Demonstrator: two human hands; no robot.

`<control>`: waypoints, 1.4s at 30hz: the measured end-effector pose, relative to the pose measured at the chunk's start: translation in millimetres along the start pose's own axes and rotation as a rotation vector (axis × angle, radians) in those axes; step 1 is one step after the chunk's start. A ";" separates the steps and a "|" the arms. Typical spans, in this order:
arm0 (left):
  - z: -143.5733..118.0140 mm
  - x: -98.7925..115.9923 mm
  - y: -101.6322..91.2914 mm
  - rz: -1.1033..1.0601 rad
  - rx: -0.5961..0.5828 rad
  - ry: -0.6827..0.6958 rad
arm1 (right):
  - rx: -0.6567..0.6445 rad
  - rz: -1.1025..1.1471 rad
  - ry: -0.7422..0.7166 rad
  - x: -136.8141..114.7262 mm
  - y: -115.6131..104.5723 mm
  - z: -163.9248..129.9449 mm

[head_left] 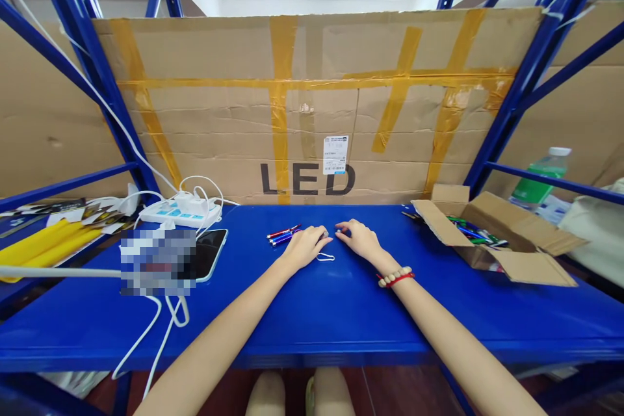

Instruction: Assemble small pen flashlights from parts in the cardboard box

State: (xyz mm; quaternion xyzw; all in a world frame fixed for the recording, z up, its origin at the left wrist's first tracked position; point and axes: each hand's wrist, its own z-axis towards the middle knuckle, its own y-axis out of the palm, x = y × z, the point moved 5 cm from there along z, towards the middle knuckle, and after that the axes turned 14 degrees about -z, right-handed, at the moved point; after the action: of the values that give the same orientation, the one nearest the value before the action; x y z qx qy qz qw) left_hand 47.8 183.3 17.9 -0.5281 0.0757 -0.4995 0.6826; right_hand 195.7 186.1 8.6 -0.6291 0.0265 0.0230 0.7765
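Note:
My left hand (307, 246) rests on the blue tabletop (292, 318) with its fingers closed round something small and shiny that I cannot make out. Just below its fingertips lies a thin white cord loop (325, 258). Slim metallic tubes, a red one (279, 234) and blue ones (283, 240), lie beside my left hand on its far left side; they look like pens or small torches. My right hand (359, 239), with a beaded bracelet on the wrist, is a short way to the right. Its fingers are bent and apart, and nothing shows between them.
An open cardboard box (480, 253) of colourful pen-like tubes stands at the right. To the left are a phone (212, 253), a power strip (182, 211) and white cables (151, 318). A large cardboard sheet (234, 136) marked LED closes the back, between blue shelf posts (517, 97).

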 end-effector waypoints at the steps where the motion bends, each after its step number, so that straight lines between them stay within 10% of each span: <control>1: 0.3 0.5 0.6 0.007 -0.010 0.010 | 0.008 -0.002 -0.013 -0.9 -0.6 0.0; 42: 1.4 -2.4 8.2 0.142 -0.050 0.002 | 0.000 0.293 0.103 16.4 -10.8 2.0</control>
State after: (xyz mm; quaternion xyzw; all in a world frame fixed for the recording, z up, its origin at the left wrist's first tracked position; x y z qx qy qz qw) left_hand 52.4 185.6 11.0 -0.5376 0.1261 -0.4482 0.7030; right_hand 212.8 185.8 18.4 -0.6187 0.1579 0.1035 0.7626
